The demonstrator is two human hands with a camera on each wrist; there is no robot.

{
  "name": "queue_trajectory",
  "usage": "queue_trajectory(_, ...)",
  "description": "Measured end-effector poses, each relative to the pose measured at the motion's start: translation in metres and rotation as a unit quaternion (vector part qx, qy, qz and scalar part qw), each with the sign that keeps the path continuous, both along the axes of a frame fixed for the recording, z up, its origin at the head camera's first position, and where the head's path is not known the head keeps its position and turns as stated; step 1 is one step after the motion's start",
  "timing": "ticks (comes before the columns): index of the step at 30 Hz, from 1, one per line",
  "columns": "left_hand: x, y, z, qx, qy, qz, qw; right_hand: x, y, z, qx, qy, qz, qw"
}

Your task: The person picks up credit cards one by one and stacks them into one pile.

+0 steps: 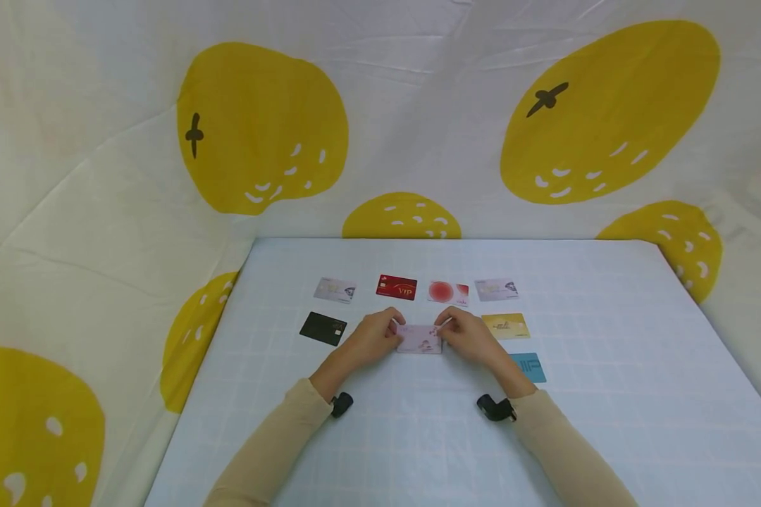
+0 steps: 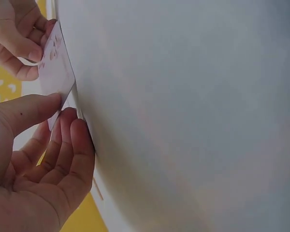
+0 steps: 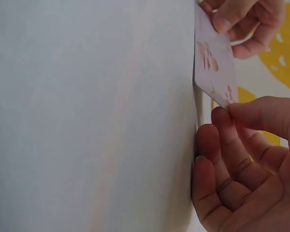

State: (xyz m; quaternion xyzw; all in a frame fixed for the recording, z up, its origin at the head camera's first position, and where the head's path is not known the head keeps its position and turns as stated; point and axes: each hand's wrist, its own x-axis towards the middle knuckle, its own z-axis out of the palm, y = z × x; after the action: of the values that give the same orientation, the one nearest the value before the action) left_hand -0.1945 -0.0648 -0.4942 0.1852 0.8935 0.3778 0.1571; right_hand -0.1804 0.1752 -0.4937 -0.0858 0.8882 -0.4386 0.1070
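A pale pink card [image 1: 419, 339] with a reddish flower print lies between both hands, tilted with its near edge at the tabletop. My left hand [image 1: 375, 336] pinches its left end, thumb on top and fingers beneath, as the left wrist view shows on the card [image 2: 57, 67]. At the opposite end, my right hand [image 1: 469, 335] pinches a corner between thumb and fingertips; the right wrist view shows this corner of the card [image 3: 215, 63]. Behind the hands lie a red VIP card [image 1: 396, 287] and a white card with a red circle [image 1: 447, 293].
Silvery cards lie at back left [image 1: 335, 290] and back right [image 1: 497, 289]. A black card [image 1: 323, 328] is left of the hands. To the right are a gold card [image 1: 506, 325] and a teal card [image 1: 530, 367], partly hidden by the right wrist. Patterned cloth [image 1: 418, 141] hangs behind the table.
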Motion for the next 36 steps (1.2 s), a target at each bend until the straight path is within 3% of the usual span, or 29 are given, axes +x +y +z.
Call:
queue_trajectory(11,0.001,0.006,0.0,-0.048,-0.002,0.013,0.9988,-0.005,-0.004,-0.009,0.038,0.01,0.007,0.9992)
queue_trajectory(36,0.001,0.003,-0.004,-0.061,-0.01,0.026,0.9978,-0.007,-0.007,-0.01,0.058,0.011,-0.001,0.9982)
